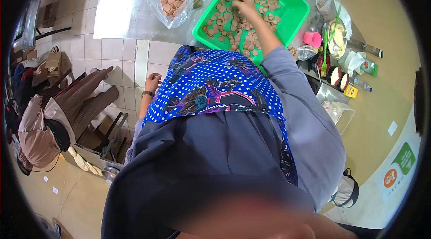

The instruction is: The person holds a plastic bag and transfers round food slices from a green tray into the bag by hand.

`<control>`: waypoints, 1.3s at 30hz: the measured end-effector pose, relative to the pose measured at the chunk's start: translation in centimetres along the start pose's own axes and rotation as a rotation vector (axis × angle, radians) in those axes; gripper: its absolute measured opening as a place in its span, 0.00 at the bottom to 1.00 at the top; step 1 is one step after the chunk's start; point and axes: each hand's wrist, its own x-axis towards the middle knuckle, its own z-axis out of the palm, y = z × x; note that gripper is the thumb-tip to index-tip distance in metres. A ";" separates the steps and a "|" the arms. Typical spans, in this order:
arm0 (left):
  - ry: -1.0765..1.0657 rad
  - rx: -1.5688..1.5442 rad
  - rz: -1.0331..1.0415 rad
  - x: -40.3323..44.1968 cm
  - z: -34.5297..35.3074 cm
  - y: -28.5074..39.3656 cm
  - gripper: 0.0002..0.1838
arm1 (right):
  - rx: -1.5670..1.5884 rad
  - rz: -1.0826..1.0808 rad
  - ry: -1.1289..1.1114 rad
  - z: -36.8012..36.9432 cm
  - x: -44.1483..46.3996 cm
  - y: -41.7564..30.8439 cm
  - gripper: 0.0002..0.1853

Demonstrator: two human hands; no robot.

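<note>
My right hand [244, 7] reaches into a green plastic basin [297, 13], its fingers curled down among the round brown slices [248, 37]. What the fingers hold is hidden beneath the hand. The slices lie scattered over the basin floor, many overlapping. Low at my left side hangs my left hand [153, 82], fingers loosely bent, a dark band on the wrist and nothing visible in it. A clear plastic bag [169, 20] full of similar round slices stands on the metal table [130, 10], left of the basin.
To the right are a pink cup [312, 39], a bowl with pale contents [337, 37], green utensils, small dark tubs [335, 75] and a bottle [362, 83]. A person in a beige top [40, 133] is at the left, near cardboard boxes and stools.
</note>
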 end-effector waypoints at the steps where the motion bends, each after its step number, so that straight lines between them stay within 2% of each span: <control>1: -0.001 -0.046 -0.015 0.0 0.0 -0.3 0.14 | 0.532 0.111 -0.049 -1.0 -0.2 1.0 0.15; 2: -0.001 -0.047 -0.017 0.1 -0.1 -0.6 0.14 | 1.063 0.226 -0.097 -2.1 -0.3 2.1 0.13; 5: 0.015 -0.010 -0.027 -0.3 -0.1 -0.2 0.14 | 1.027 0.155 -0.068 -8.0 -2.2 3.3 0.13; 7: 0.015 0.009 -0.015 0.0 -0.1 -0.2 0.14 | 0.912 0.111 -0.240 -11.6 -2.5 5.3 0.10; 8: 0.004 0.002 -0.013 0.3 -0.1 -0.2 0.14 | 0.911 0.112 -0.236 -12.4 -2.6 5.5 0.10; 10: -0.004 -0.008 -0.011 1.1 -0.1 -0.1 0.14 | -0.096 0.225 -0.075 -13.5 -3.1 5.3 0.09; 11: -0.009 -0.017 -0.011 1.5 -0.1 -0.1 0.14 | -0.097 0.231 -0.071 -13.5 -3.2 5.6 0.09; 13: -0.022 -0.015 -0.011 1.6 0.1 0.8 0.13 | -1.062 0.131 -0.152 -12.9 -3.0 6.7 0.10; 17: 0.002 0.050 0.003 1.9 0.6 2.5 0.13 | -1.117 0.211 -0.231 -10.9 -1.4 8.9 0.13; 20: 0.009 0.069 0.028 1.3 0.8 3.9 0.14 | -1.043 0.255 -0.245 -11.2 -1.5 8.5 0.13; 23: -0.003 0.054 0.015 2.0 0.5 2.5 0.14 | -0.895 0.204 -0.211 -11.7 -1.8 7.9 0.11; 25: 0.008 0.046 0.006 1.8 0.6 2.2 0.14 | -0.382 0.143 -0.214 -11.9 -1.6 7.6 0.06; 26: 0.014 0.041 -0.004 1.6 0.7 2.0 0.14 | -0.383 0.141 -0.215 -11.8 -1.8 7.4 0.06; 28: 0.004 0.021 -0.016 1.5 0.6 1.2 0.14 | 0.658 0.226 -0.209 -11.5 -3.0 6.1 0.04; 31: -0.024 -0.002 -0.023 1.8 0.5 0.2 0.13 | 0.843 0.138 -0.264 -9.5 -3.0 6.1 0.05; 32: -0.041 -0.008 -0.021 2.0 0.4 -0.1 0.13 | 0.844 0.138 -0.263 -8.8 -2.9 5.9 0.05; 34: -0.042 -0.006 -0.020 2.3 0.3 -0.2 0.13 | 0.525 0.294 -0.277 -6.7 -3.0 4.2 0.06; 35: -0.044 -0.004 -0.019 2.5 0.3 -0.3 0.13 | 0.526 0.295 -0.276 -5.5 -3.2 3.4 0.06; 37: -0.036 0.009 -0.022 2.5 0.5 0.4 0.13 | -0.014 -0.025 -0.140 -2.8 -3.5 2.2 0.09; 38: -0.027 0.021 -0.025 2.4 0.7 0.8 0.14 | -0.012 -0.023 -0.140 -1.8 -3.4 1.7 0.09; 39: -0.027 0.023 -0.024 2.4 0.8 1.3 0.14 | -0.285 -0.022 -0.088 -0.9 -3.2 1.2 0.12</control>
